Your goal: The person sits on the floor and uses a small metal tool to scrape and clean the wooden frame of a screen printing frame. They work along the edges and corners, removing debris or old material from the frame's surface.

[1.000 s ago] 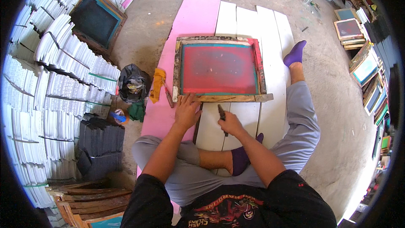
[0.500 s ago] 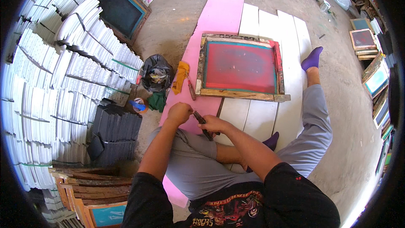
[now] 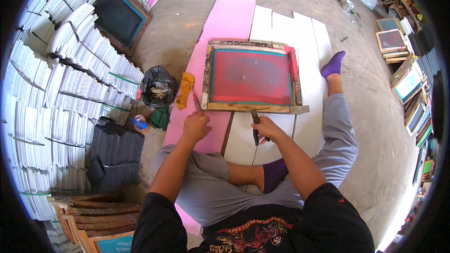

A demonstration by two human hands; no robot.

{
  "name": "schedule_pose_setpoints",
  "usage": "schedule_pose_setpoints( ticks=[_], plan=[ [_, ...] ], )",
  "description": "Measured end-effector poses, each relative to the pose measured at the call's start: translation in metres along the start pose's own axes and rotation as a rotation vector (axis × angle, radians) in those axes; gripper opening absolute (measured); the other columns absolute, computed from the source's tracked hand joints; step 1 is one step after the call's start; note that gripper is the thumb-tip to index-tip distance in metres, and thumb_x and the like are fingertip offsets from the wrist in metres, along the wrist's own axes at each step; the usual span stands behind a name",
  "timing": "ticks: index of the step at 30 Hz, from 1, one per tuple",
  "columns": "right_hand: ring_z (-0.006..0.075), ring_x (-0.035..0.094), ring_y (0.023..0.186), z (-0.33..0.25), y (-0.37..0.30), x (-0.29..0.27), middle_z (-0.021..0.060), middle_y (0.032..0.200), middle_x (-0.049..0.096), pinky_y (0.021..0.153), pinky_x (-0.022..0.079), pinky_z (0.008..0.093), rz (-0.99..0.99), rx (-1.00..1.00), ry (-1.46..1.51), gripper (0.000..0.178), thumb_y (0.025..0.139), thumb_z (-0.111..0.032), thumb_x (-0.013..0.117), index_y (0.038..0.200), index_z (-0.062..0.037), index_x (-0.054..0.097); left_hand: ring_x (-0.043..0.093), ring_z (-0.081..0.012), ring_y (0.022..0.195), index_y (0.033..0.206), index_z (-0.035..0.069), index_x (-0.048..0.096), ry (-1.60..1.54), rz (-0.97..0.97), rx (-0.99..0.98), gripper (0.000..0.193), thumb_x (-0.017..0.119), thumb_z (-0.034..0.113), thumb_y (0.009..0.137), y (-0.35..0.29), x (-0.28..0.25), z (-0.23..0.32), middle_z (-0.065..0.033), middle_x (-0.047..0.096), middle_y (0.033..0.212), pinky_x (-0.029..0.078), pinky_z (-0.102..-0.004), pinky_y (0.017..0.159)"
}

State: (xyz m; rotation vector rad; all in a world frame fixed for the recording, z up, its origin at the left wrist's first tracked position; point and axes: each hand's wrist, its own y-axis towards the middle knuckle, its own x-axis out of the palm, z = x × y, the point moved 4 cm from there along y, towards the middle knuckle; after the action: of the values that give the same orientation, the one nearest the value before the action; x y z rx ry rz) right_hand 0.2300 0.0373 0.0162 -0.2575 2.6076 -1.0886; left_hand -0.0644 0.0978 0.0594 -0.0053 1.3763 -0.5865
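Observation:
My right hand point(image 3: 269, 129) is closed around a pair of dark-handled pliers point(image 3: 256, 125), whose jaws point at the near wooden rail of a screen-printing frame point(image 3: 253, 108). Red and grey mesh with a teal border fills that frame, which lies flat on pink and white boards. Over the pink board point(image 3: 216, 133), my left hand point(image 3: 197, 125) has its fingers curled at the handle end of a screwdriver point(image 3: 197, 104). Whether those fingers grip the handle or something small is hidden. Beside the screwdriver lies an ochre cloth point(image 3: 185, 91).
A black plastic bag point(image 3: 160, 85), a green cloth point(image 3: 160, 118) and a tape roll point(image 3: 139, 122) sit left of the pink board. Tall stacks of white sheets point(image 3: 75, 84) line the left side. My purple-socked foot point(image 3: 333, 64) rests beside the white boards.
My left hand has moved from beside the pliers to the screwdriver's handle end. My right hand has carried the pliers forward to the frame's near rail. The view has shifted slightly.

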Motion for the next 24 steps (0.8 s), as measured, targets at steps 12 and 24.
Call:
schedule_pose_setpoints(
  ticks=[12, 24],
  plan=[
    [0.0342, 0.073, 0.058, -0.012, 0.007, -0.005, 0.0224, 0.07, 0.068, 0.048, 0.061, 0.0465, 0.073, 0.039, -0.101, 0.032, 0.091, -0.02, 0.065, 0.082, 0.011, 0.062, 0.046, -0.0333, 0.142, 0.12, 0.011, 0.068, -0.044, 0.324, 0.219, 0.05, 0.086, 0.023, 0.076, 0.031, 0.021, 0.04, -0.0123, 0.058, 0.141, 0.036, -0.0514, 0.119],
    [0.0417, 0.076, 0.087, -0.021, 0.026, 0.006, 0.0304, 0.097, 0.074, 0.077, 0.062, 0.049, 0.235, 0.14, -0.347, 0.033, 0.083, -0.015, 0.06, 0.103, 0.0099, 0.069, 0.048, -0.0329, 0.14, 0.119, 0.011, 0.069, -0.13, 0.361, 0.245, 0.05, 0.087, 0.024, 0.074, 0.029, 0.021, 0.039, -0.0113, 0.059, 0.14, 0.035, -0.0507, 0.119]
  ],
)
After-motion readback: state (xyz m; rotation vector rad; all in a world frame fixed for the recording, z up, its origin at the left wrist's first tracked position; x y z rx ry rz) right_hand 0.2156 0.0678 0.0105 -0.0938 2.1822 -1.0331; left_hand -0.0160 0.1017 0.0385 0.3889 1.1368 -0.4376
